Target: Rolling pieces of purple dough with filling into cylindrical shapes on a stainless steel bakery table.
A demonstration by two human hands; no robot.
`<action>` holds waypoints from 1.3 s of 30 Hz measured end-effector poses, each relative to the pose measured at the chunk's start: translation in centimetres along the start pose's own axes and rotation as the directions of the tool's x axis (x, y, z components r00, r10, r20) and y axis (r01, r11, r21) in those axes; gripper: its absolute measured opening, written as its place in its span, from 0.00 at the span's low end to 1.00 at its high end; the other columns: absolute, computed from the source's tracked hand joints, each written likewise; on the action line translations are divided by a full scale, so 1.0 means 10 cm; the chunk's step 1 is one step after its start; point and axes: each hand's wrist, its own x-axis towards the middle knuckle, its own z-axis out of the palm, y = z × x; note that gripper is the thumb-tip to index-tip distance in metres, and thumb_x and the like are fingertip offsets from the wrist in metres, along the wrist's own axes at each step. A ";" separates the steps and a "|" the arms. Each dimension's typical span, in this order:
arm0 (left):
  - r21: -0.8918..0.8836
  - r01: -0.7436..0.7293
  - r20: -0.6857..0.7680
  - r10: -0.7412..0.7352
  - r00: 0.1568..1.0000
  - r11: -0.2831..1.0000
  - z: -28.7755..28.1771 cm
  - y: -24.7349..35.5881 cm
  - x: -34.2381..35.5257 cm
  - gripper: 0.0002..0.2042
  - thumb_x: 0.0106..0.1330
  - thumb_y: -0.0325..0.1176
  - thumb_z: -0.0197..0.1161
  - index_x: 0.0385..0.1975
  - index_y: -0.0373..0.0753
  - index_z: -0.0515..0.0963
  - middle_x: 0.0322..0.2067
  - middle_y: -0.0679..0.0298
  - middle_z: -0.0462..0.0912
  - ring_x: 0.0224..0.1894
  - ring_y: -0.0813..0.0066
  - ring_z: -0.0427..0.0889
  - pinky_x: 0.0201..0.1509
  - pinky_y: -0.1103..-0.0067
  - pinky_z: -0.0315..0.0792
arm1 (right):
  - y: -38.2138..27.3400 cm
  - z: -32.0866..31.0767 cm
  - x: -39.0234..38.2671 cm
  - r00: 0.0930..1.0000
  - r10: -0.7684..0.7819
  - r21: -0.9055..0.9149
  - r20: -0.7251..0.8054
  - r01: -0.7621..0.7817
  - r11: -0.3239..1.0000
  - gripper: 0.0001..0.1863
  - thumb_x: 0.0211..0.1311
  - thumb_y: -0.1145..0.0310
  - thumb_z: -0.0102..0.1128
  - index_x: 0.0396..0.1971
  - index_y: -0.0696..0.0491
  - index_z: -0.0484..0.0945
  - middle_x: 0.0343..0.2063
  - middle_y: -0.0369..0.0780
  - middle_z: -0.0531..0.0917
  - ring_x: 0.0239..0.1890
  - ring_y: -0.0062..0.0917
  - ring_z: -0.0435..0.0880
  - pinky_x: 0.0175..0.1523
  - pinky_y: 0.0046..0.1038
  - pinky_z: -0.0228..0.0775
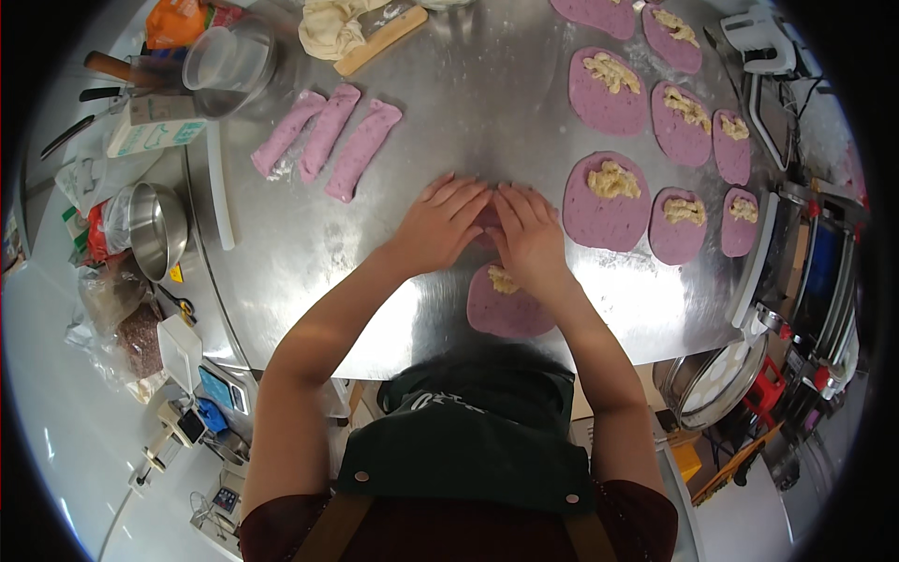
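Note:
My left hand [440, 227] and my right hand [533, 242] meet over a piece of purple dough [487, 217] on the steel table, fingers curled over it with the fingertips close together. Most of that piece is hidden beneath them. Just below my right hand lies a flat purple dough round [510, 312] with a dab of pale, lumpy filling [503, 280]. Three rolled purple dough sticks [365, 150] rest side by side at the far left. To the right, several flattened dough pieces [607, 220] each carry pale filling near their upper part.
A wooden-handled dough scraper [382, 40] lies beside a pale cloth [330, 26] at the back. Plastic tubs [225, 70], a carton [154, 125] and a metal bowl [157, 230] crowd the left. Near the lower right stands a round steamer-like pan [712, 386].

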 end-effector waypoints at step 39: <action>-0.110 0.099 -0.174 -0.118 0.978 0.989 -0.03 -0.04 -0.08 0.23 0.57 0.29 0.59 0.55 0.34 0.69 0.58 0.53 0.70 0.60 0.54 0.68 0.66 0.64 0.60 | 0.12 -0.08 -0.04 0.998 -0.060 -0.007 -0.008 0.060 0.998 0.23 0.49 0.71 0.61 0.48 0.60 0.74 0.50 0.45 0.77 0.54 0.37 0.75 0.62 0.43 0.62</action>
